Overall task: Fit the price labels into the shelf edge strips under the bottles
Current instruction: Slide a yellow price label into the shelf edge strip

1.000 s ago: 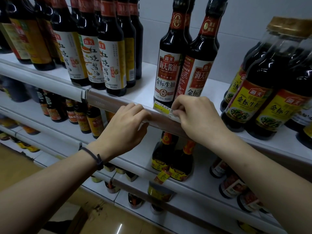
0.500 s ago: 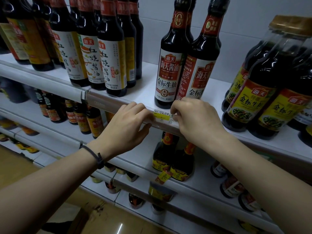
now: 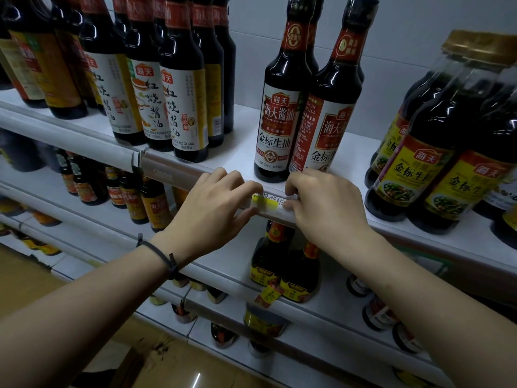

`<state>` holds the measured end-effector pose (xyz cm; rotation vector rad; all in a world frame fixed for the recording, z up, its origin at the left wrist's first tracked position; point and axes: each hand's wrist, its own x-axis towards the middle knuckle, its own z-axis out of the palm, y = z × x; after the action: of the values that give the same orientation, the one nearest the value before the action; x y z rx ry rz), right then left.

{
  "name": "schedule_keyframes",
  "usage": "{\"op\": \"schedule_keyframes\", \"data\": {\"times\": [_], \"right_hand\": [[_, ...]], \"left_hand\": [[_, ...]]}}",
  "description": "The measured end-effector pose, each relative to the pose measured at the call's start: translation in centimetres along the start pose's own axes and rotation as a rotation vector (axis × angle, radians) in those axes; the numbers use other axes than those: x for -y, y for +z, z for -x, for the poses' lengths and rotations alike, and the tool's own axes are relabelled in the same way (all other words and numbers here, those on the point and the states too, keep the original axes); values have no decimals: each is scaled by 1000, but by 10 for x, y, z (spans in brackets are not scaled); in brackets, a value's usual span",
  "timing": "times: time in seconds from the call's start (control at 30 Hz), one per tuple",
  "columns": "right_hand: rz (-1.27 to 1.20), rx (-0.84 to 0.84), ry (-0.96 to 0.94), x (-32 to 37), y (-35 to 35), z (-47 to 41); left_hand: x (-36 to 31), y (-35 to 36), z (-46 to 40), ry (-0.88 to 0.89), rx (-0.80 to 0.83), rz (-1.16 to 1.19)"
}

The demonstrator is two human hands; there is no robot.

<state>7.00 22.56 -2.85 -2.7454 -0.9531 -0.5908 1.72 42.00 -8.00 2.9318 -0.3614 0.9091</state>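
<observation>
A white and yellow price label (image 3: 269, 203) lies along the clear shelf edge strip (image 3: 167, 170), just under two dark soy sauce bottles (image 3: 279, 113) with red and white labels. My left hand (image 3: 212, 214) presses the label's left end with its fingertips, thumb under the strip. My right hand (image 3: 327, 208) pinches the label's right end against the strip and covers that part of it. A dark band sits on my left wrist.
More soy sauce bottles (image 3: 156, 88) stand at the left of the same white shelf, and large yellow-labelled bottles (image 3: 436, 169) at the right. Lower shelves (image 3: 218, 275) hold smaller bottles, with a loose yellow tag (image 3: 268, 296) hanging from one strip. Floor shows at bottom left.
The label has dropped from above the strip's top edge down into the strip's face. Both hands stayed on its ends, fingers shifting slightly lower.
</observation>
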Motion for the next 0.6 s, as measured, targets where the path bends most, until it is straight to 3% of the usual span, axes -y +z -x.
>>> {"op": "schedule_keyframes", "data": {"times": [0.6], "right_hand": [[48,43,0,-10,-7,2]], "left_hand": [[-2,3,-9,-42,44,7]]}}
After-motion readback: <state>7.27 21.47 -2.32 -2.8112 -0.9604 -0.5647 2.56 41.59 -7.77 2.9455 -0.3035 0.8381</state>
